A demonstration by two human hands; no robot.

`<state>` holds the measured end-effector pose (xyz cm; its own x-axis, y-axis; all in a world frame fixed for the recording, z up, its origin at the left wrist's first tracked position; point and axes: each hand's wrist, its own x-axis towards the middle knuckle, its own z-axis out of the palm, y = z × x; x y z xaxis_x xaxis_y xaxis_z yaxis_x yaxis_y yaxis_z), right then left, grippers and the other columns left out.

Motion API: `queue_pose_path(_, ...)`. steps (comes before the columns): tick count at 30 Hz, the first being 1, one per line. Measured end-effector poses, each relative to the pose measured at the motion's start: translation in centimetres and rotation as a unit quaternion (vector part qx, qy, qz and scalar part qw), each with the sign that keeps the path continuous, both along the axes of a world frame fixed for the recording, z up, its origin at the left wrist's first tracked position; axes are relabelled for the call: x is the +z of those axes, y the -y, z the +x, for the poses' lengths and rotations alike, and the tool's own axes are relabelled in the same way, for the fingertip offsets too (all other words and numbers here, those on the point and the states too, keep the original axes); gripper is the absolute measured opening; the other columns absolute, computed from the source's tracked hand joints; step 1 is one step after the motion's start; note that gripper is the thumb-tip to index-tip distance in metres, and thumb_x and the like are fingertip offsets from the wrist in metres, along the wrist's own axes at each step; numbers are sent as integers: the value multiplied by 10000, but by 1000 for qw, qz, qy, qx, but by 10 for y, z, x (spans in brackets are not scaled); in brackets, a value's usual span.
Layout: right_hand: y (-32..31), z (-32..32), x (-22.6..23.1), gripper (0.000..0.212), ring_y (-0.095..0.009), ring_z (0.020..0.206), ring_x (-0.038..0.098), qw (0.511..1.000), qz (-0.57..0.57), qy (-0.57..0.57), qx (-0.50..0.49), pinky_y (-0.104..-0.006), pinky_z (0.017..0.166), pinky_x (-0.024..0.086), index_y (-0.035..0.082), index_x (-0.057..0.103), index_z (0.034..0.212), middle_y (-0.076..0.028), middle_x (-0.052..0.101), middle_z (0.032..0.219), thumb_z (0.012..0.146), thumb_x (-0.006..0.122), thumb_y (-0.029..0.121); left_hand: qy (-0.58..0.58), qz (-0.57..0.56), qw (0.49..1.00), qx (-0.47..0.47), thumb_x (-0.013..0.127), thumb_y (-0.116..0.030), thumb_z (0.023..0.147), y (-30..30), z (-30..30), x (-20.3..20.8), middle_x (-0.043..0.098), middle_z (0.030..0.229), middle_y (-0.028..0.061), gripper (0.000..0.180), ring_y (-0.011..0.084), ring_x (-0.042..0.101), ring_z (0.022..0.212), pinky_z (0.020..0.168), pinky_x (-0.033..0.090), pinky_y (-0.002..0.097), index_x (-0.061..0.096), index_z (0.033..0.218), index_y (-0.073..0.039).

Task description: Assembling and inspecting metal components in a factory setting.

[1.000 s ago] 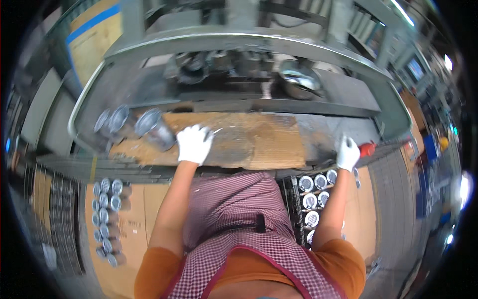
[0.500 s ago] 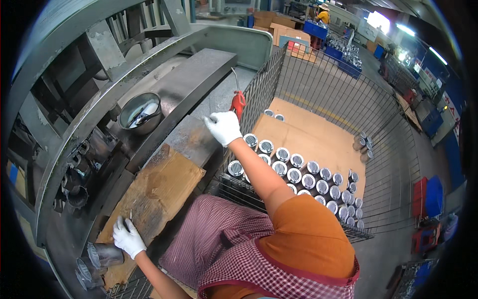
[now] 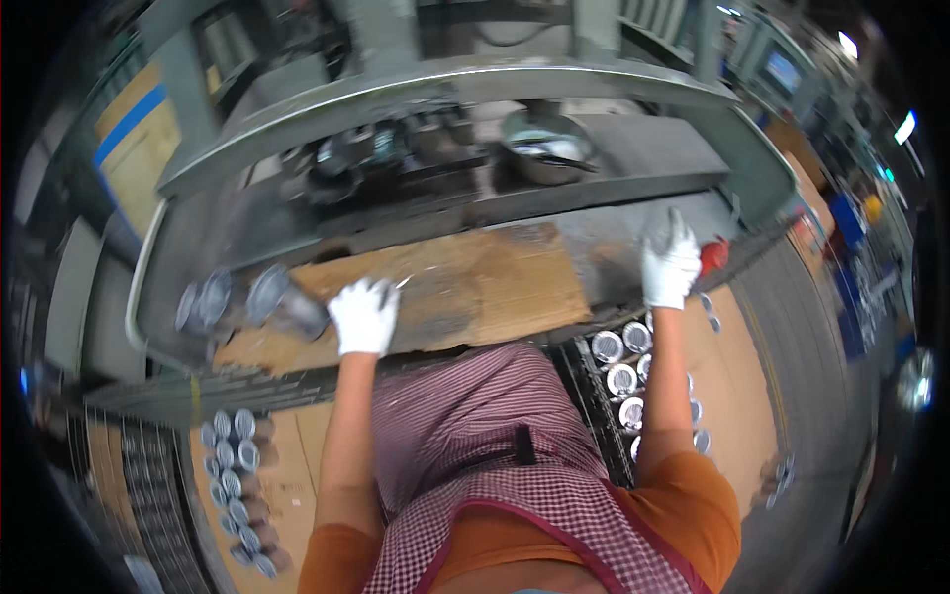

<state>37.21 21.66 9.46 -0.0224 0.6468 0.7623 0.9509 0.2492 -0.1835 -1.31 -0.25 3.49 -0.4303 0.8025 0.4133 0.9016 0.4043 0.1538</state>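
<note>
My left hand [image 3: 364, 315], in a white glove, rests at the left part of the brown board [image 3: 534, 287] with its fingers curled. A thin pale piece [image 3: 404, 282] sticks out beside its fingertips; its kind is too small and blurred to tell. To the left of this hand a grey metal cylinder [image 3: 297, 309] lies tilted, with more cylinders [image 3: 210, 302] beside it. My right hand [image 3: 671, 265], gloved too, is over the grey bench top right of the board. Its fingers are apart and hold nothing visible. Close to it is a red-handled air gun [image 3: 713, 255].
Behind the board runs a raised metal ledge [image 3: 648, 178] with a metal bowl [image 3: 544, 148] holding tools. Dark metal parts [image 3: 361, 153] lie left of the bowl. Wire cages with rows of cylinders [image 3: 621, 379] and more cylinders [image 3: 235, 485] flank me.
My view has swung left toward the bench, bringing the left cage into sight. My right hand's fingers have spread; it remains near the air gun. My left hand stays at the board.
</note>
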Motion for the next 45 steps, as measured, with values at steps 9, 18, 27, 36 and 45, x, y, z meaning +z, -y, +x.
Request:
queue_pose_path(9, 33, -138, 6, 195, -318, 909, 664, 875, -173, -98, 442, -390, 817, 518, 57, 707, 971, -154, 697, 964, 861, 647, 207, -11, 56, 998, 10, 571, -371, 892, 12, -10, -16, 662, 999, 43, 241, 286, 593, 948, 836, 423, 467, 703, 949, -177)
queue_pose_path(18, 75, -189, -45, 408, -318, 904, 646, 792, -437, -53, 423, -371, 807, 493, 55, 695, 946, -157, 682, 948, 876, 633, 452, 12, 83, 996, 40, 600, -378, 883, 9, -3, -6, 578, 1243, 147, 420, 329, 544, 1110, 944, 393, 483, 614, 1241, -160)
queue_pose_path(27, 76, -187, -46, 375, -332, 916, 636, 800, -423, -65, 421, -386, 818, 487, 64, 699, 935, -164, 679, 930, 887, 626, 428, 9, 101, 994, 29, 606, -353, 878, 8, -7, -8, 621, 1146, 111, 294, 310, 575, 1030, 883, 424, 471, 678, 1087, -159)
queue_pose_path(36, 31, -227, 0, 329, -330, 904, 640, 841, -189, -126, 491, -406, 824, 510, 95, 683, 1042, -155, 672, 981, 871, 632, 371, 15, 13, 1000, 16, 581, -363, 890, 8, -7, -12, 655, 1051, 60, 247, 287, 587, 969, 829, 439, 452, 707, 969, -165)
queue_pose_path(45, -72, -309, 99, 420, -401, 975, 615, 888, -150, 99, 423, -450, 843, 482, 42, 664, 1028, -213, 651, 1057, 897, 546, 424, 14, 26, 1000, 0, 539, -355, 908, 4, -4, -9, 665, 1025, 58, 261, 297, 603, 944, 824, 449, 469, 698, 969, -157)
